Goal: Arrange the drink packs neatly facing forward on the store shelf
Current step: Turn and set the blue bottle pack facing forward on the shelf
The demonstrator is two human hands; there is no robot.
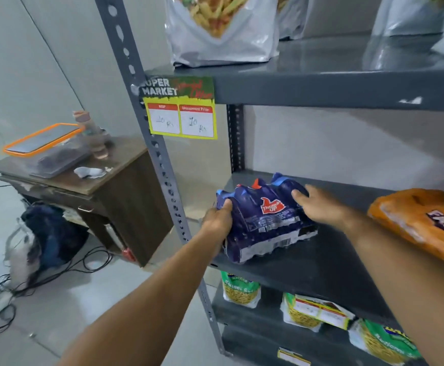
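A dark blue Thums Up drink pack (265, 219) lies on its side at the left end of the grey middle shelf (329, 262), its logo facing up and towards me. My left hand (218, 220) grips the pack's left edge. My right hand (321, 204) rests on its upper right side with the fingers curled over the top. An orange Fanta drink pack (421, 223) lies tilted at the right of the same shelf, partly cut off by the frame edge and touching my right forearm.
The grey slotted upright (162, 165) stands just left of the pack, with a yellow price tag (181, 120) on it. White snack bags (221, 30) fill the shelf above; green snack packets (242, 289) fill the one below. A wooden side table (96, 186), bags and cables sit at the left.
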